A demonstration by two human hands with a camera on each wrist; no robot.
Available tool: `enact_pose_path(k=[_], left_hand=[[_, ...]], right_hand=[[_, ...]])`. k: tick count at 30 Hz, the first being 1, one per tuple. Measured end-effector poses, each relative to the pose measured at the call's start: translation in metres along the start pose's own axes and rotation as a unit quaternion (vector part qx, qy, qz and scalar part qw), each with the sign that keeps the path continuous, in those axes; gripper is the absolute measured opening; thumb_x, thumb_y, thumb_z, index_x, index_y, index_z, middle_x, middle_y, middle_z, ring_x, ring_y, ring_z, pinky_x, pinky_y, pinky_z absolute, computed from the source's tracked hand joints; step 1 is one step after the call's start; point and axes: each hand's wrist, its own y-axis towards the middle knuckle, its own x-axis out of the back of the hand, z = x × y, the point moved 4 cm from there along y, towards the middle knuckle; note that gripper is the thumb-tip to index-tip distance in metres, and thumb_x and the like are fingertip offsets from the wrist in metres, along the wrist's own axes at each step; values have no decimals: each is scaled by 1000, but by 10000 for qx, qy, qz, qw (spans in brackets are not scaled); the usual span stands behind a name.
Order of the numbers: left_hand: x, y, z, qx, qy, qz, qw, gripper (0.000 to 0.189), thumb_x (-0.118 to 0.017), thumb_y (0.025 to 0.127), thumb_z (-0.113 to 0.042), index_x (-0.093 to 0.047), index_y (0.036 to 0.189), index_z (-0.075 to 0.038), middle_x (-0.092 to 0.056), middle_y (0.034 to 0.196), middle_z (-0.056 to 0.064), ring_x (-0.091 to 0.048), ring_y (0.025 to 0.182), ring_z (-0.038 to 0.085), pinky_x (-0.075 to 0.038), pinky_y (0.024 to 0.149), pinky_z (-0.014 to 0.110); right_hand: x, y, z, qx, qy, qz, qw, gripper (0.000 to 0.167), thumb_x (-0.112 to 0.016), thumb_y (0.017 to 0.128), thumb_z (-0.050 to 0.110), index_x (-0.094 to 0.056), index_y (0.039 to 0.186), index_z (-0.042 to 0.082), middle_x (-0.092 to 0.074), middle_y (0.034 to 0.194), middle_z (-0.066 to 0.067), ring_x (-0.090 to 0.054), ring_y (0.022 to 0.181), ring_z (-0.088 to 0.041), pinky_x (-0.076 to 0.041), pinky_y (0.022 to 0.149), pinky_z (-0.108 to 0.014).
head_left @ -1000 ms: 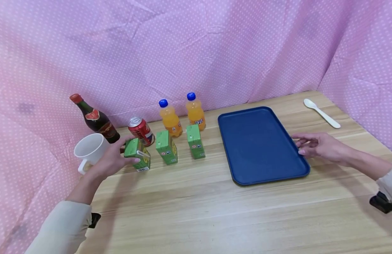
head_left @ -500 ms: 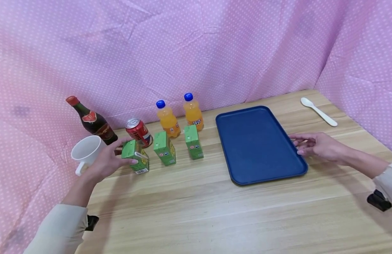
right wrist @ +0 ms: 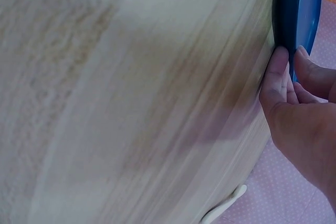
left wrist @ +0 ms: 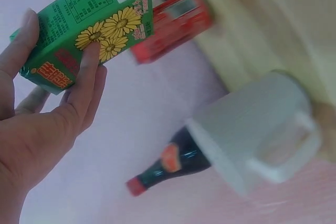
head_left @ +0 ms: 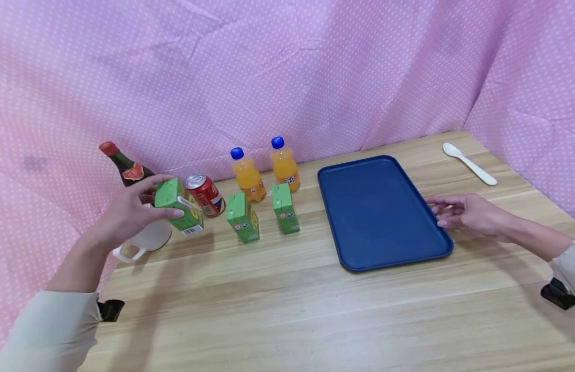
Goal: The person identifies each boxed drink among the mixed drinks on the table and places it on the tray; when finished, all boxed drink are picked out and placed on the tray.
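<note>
My left hand (head_left: 131, 209) holds a green drink carton (head_left: 178, 205) between thumb and fingers, raised off the table and slightly tilted. Yellow flowers and a barcode show on the carton (left wrist: 94, 27) in the left wrist view; a wrapped straw is on its side. Behind and below that hand are a white mug (head_left: 152, 235) and a dark bottle with a red cap (head_left: 108, 149), both partly hidden. At the right edge of a blue tray (head_left: 382, 214), my right hand (head_left: 473, 217) pinches the rim, thumb on the inner side and fingers outside.
A red can (head_left: 206, 195) stands right of the lifted carton. Two more green cartons, one left (head_left: 243, 218) and one right (head_left: 285, 209), stand before two orange soda bottles (head_left: 248, 178). A white spoon (head_left: 471, 164) lies beyond the tray. Pink dotted cloth (head_left: 287, 77) backs the table.
My left hand has lifted the left carton off the table and carried it left and up, over the mug. The right hand stays at the tray's rim.
</note>
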Motion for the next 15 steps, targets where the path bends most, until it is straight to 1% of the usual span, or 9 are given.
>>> enact_pose_path(k=[3, 5, 8, 9, 13, 15], left_hand=[[12, 4, -12, 10, 121, -21, 9999, 73, -77, 83, -29, -42, 144, -11, -57, 115, 17, -57, 92, 13, -51, 67, 19], [18, 6, -20, 77, 232, -12, 9997, 73, -77, 83, -32, -42, 144, -14, -57, 116, 18, -57, 95, 16, -50, 69, 18], [25, 9, -33, 136, 399, -67, 9991, 73, -77, 81, -38, -44, 143, -21, -60, 117, 16, -57, 99, 22, -49, 69, 19], [26, 11, -38, 115, 397, -85, 9991, 73, -77, 80, -39, -44, 143, -23, -61, 116, 16, -57, 100, 22, -49, 70, 19], [27, 18, -58, -9, 175, -102, 9998, 74, -78, 80, -39, -44, 143, -24, -60, 120, 15, -57, 104, 20, -50, 70, 18], [25, 23, -69, 8, 39, -79, 10000, 76, -78, 79, -40, -42, 144, -25, -57, 124, 12, -54, 109, 21, -50, 71, 18]], right_hand=[[-1, 0, -1, 25, 23, 28, 10000, 58, -67, 83, -7, -44, 136, -11, -63, 102, -2, -61, 90, -1, -56, 72, -24], [-1, 1, -1, 33, 29, 37, 10000, 57, -67, 83, -8, -46, 136, -10, -63, 103, -4, -61, 88, -2, -56, 72, -24], [-2, 1, -1, 21, 24, 48, 10000, 57, -66, 82, -9, -45, 135, -10, -62, 102, -4, -62, 87, -4, -56, 72, -25], [-2, 1, -1, -5, 12, 31, 10000, 57, -67, 82, -9, -45, 135, -10, -62, 102, -4, -62, 86, -4, -56, 72, -25], [-2, 1, 0, -25, 15, 39, 10000, 59, -66, 82, -9, -41, 136, -15, -63, 103, -4, -61, 88, -3, -56, 73, -25], [-2, 1, 1, -21, -3, 27, 10000, 60, -66, 82, -9, -40, 136, -16, -63, 103, -4, -61, 88, -3, -56, 73, -25]])
